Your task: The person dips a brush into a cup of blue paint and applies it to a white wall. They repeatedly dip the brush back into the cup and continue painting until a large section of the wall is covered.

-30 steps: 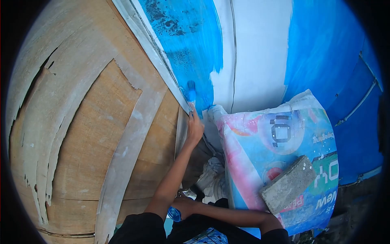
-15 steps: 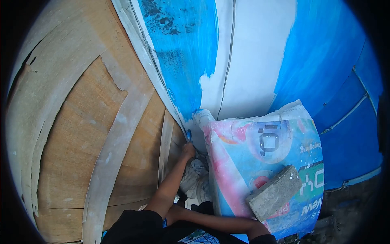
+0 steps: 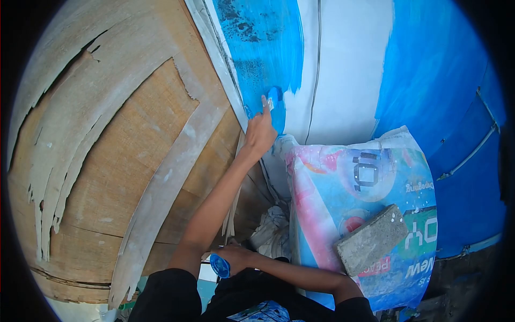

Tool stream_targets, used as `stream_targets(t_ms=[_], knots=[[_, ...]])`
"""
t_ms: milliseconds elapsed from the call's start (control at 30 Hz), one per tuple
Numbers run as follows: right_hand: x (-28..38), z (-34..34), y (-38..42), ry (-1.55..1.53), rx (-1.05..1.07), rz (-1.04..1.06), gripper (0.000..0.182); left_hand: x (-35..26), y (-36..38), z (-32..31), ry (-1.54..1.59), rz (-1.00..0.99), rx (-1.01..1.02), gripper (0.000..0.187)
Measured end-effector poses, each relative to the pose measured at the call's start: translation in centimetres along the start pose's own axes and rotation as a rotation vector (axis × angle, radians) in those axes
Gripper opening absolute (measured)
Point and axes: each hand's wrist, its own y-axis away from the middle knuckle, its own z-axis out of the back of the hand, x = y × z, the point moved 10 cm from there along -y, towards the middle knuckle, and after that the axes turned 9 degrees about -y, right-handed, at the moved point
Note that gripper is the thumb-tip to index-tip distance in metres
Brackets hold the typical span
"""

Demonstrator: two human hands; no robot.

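My left hand is closed round a paintbrush, index finger stretched along it. The brush head is blue and rests against the wet blue paint on the wall. Low in front of my body, my right hand grips a small cup of blue paint, its opening tilted into view. Beside the painted strip, the wall is bare white, with a thin dark cable running down it.
A printed banner sheet covers a bulky stack on the right, weighed down by a concrete block. Peeling plywood stands at the left. Crumpled whitish sacking lies low between them. Blue sheeting hangs at far right.
My left hand has moved up with the brush, from the bottom corner of the wall to the blue strip. The paint cup in my right hand has come into fuller view.
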Motion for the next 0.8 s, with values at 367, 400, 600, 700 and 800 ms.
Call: stream_targets(t_ms=[367,400,600,700,800], knots=[[0.3,-0.5,-0.1,-0.009,0.096,-0.071,0.079,-4.5,-4.0,12.7,0.064,-0.084,-0.422,0.072],[0.1,-0.6,-0.1,-0.013,0.107,-0.075,0.08,-3.9,-3.7,9.2,0.072,-0.053,-0.301,0.075],[-1.2,-1.4,-0.1,0.049,-0.008,0.04,0.104,-0.6,2.7,-11.6,0.033,0.014,0.101,0.083],[-1.4,-1.8,-0.1,-0.009,0.073,-0.014,0.106,0.9,4.6,-17.1,0.057,0.075,0.288,0.081],[-1.8,-1.7,-0.3,0.106,-0.055,0.054,0.104,0.7,4.1,-15.3,0.093,0.108,0.348,0.073]])
